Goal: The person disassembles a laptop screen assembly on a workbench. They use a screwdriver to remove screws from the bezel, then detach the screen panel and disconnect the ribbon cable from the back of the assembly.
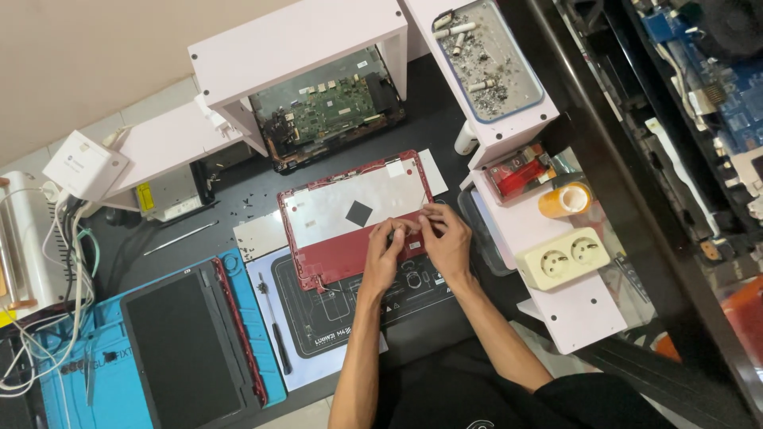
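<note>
A red laptop shell (pixel 342 254) lies upside down on a printed work mat (pixel 334 318), its inside covered with silver foil and a small black square. My left hand (pixel 387 256) and my right hand (pixel 447 238) meet at the shell's right edge. The fingertips of both pinch something small there; what it is stays hidden behind the fingers.
A black laptop screen panel (pixel 187 349) rests on a blue mat (pixel 71 381) at left. A screwdriver (pixel 274 326) lies beside the work mat. A green circuit board (pixel 326 107) sits under a white shelf (pixel 294 40). A double socket (pixel 563 258), orange roll (pixel 566 199) and ash tray (pixel 489 56) stand at right.
</note>
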